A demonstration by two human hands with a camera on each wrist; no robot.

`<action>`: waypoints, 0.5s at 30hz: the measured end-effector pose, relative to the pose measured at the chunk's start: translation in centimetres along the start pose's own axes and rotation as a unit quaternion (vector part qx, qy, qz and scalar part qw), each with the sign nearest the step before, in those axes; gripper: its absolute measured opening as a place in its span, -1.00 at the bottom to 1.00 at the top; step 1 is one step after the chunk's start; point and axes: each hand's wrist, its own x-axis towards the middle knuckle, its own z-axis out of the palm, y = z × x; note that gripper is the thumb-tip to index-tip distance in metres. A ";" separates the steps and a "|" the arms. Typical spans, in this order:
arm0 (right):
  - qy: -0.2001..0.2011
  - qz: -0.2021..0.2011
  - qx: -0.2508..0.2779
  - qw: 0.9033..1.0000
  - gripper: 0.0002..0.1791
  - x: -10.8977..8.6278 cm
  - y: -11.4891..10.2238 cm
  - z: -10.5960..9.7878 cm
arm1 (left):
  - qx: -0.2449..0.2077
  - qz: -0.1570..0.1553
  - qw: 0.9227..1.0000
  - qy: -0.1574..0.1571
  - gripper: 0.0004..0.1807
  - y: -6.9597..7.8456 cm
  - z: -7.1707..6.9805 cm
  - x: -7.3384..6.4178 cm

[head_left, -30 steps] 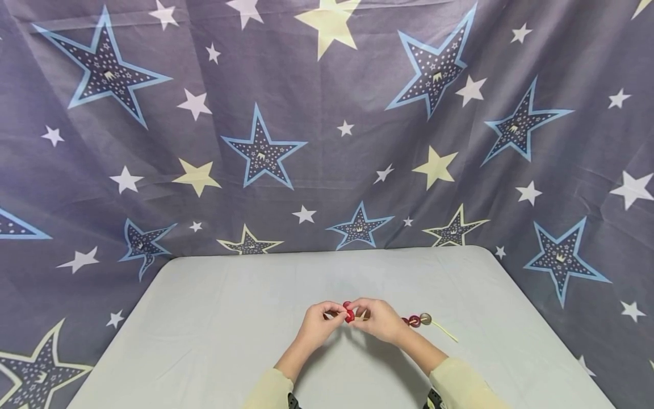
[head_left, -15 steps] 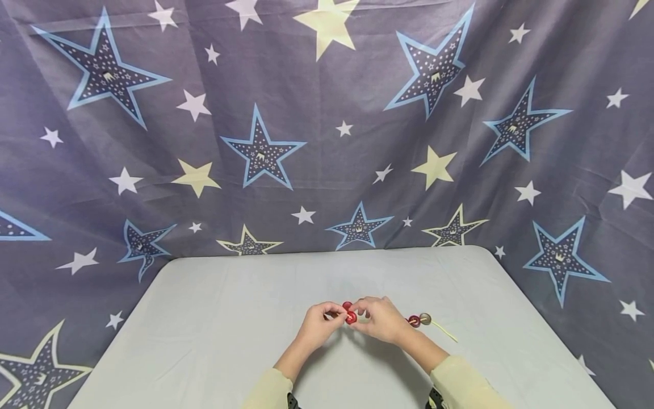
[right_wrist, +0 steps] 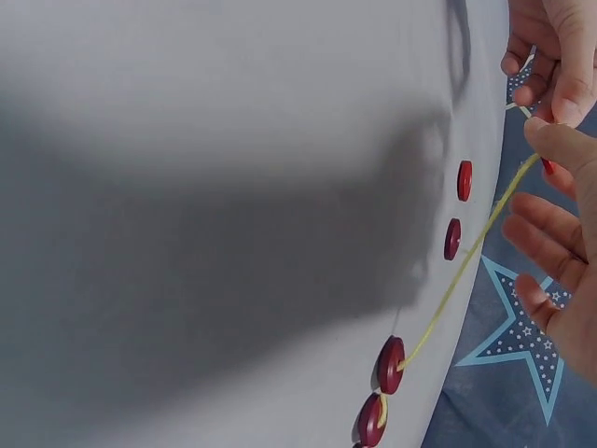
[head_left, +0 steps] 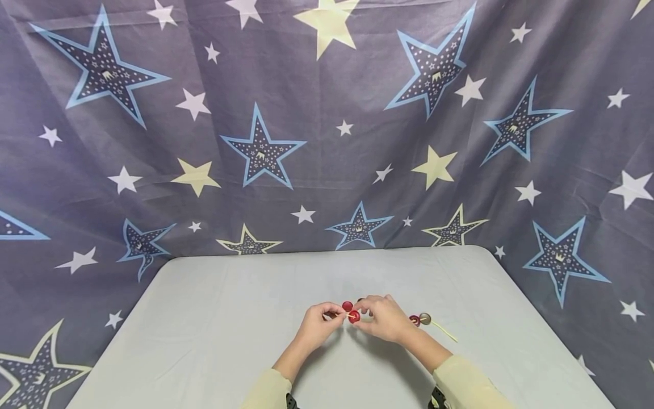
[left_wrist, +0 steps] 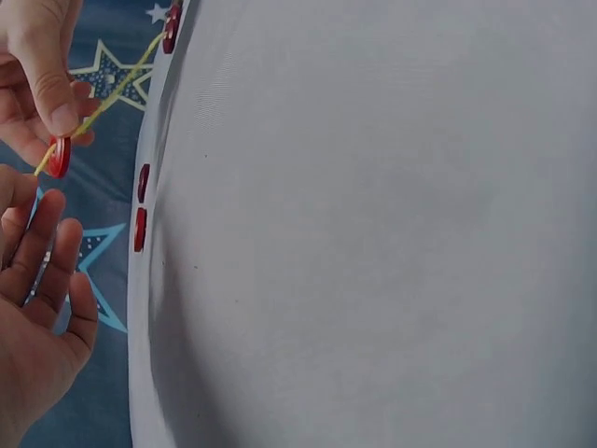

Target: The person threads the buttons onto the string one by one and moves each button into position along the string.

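Observation:
Just above the table, my right hand [head_left: 384,320] pinches a red button [head_left: 354,316] between thumb and fingers. A yellow string [left_wrist: 117,93] passes through this button. On its left side, my left hand [head_left: 318,325] pinches the short end of the string with thumb and forefinger. From the button the string runs down to dark red buttons [right_wrist: 391,365] threaded on it, lying on the table. In the head view, my right hand hides part of that string. A brownish button [head_left: 425,318] sits at the right end of the row, before the loose yellow tail [head_left: 444,331].
A loose red button [right_wrist: 465,181] and a loose dark red button [right_wrist: 452,239] lie on the table beyond my hands. The pale table [head_left: 230,324] reaches back to a grey curtain [head_left: 317,113] printed with stars.
The held red button has turned its face toward the head camera and shifted slightly right with my right hand. More string shows between it and my left fingers.

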 end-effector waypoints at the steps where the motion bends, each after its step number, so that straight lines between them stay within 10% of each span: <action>1: -0.002 0.001 0.000 1.000 -0.75 0.0 0.0 0.0 | 0.000 0.000 1.000 0.000 -0.93 0.0 0.0 0.0; 15: -0.001 0.002 -0.014 1.000 -0.76 -0.4 0.2 -0.1 | 0.010 0.001 1.000 0.001 -0.95 0.1 -0.1 -0.2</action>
